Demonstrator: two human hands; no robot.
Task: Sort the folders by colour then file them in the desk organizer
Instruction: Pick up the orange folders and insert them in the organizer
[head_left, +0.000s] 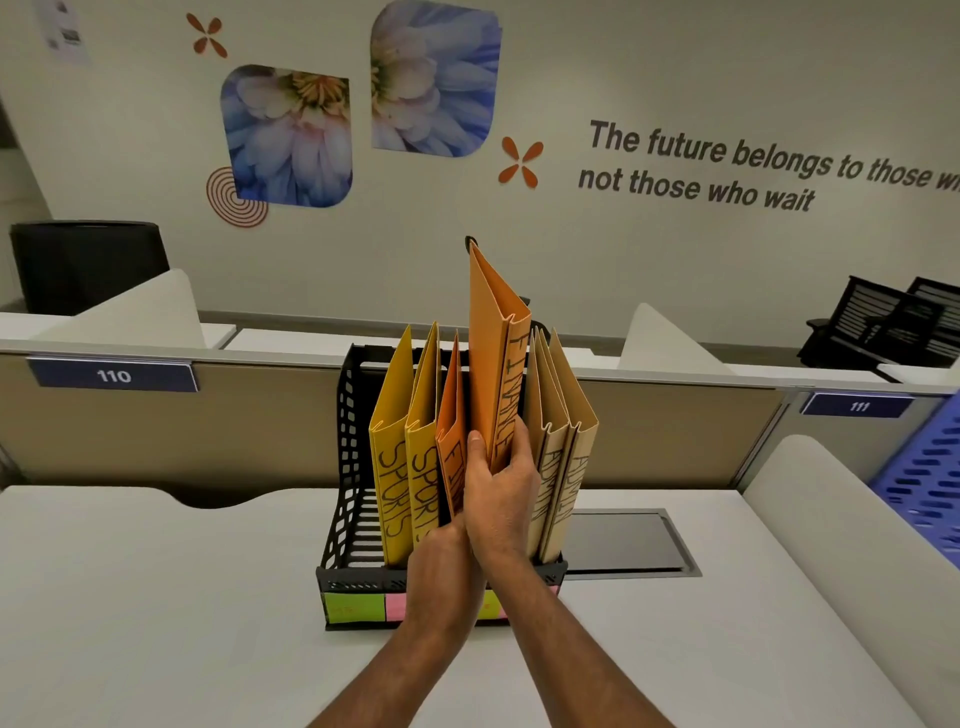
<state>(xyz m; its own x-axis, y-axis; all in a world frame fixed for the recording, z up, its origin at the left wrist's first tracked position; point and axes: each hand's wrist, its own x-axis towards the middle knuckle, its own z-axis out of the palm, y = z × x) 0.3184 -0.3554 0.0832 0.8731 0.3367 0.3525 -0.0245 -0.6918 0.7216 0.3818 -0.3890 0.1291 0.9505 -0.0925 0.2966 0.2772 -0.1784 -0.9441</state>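
Observation:
A black mesh desk organizer (347, 467) stands on the white desk in front of me. Two yellow folders marked SPORTS (395, 457) fill its left side. One orange folder marked FINANCE (452, 410) stands beside them, and two tan folders marked ADMIN (558, 436) stand on the right. My right hand (501, 499) grips the spine of a second orange FINANCE folder (488, 338), which sits higher than the others, between the orange and tan ones. My left hand (441, 566) is low at the organizer's front, its fingers hidden behind my right hand.
Green and pink sticky notes (358, 605) label the organizer's front lip. A grey cable hatch (623, 540) is set in the desk to the right. A blue perforated basket (930, 493) is at the far right. A beige partition (208, 415) runs behind the desk.

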